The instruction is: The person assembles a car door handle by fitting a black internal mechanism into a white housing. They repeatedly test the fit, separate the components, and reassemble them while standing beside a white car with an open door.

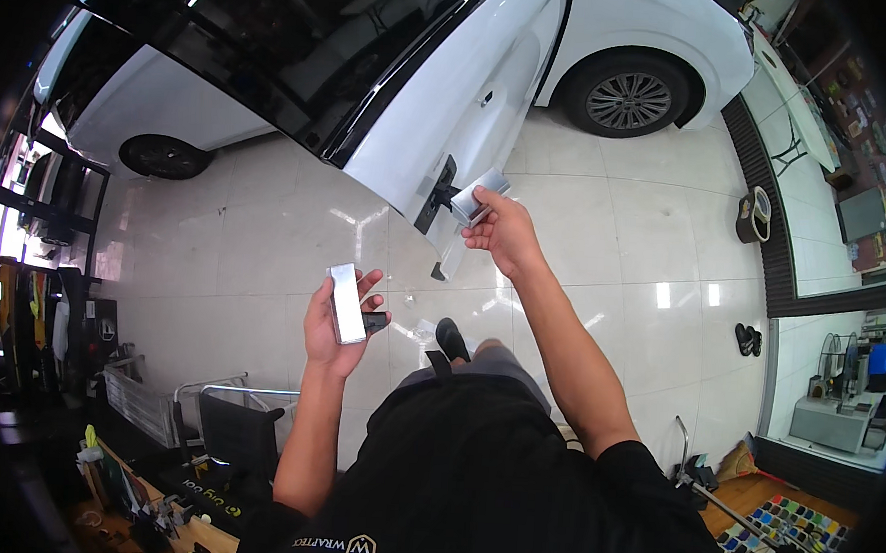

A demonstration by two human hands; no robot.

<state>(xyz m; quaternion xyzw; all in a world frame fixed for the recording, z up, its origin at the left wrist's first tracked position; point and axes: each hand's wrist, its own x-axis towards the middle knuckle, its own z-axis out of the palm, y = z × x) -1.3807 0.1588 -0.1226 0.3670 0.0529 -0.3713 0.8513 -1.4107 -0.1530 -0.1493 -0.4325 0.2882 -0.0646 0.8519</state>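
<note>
My left hand [322,328] is closed around a shiny silver rectangular part [346,307] with a small black fitting on its side, held in front of me over the floor. Further forward and to the right, my right hand [508,238] grips a similar silver part [480,198] between thumb and fingers. A black bracket joins that second part's left side and meets a dark fitting [432,196] at the edge of the white car door [411,125]. Whether the bracket is fastened there or only touching, I cannot tell.
The door belongs to a white car whose wheel [628,96] is at the upper right. Another white vehicle [162,102] stands at the left. A black chair [239,436] and cluttered workbench [165,517] are at lower left. A waste bin [755,215] and black slippers [747,340] lie right.
</note>
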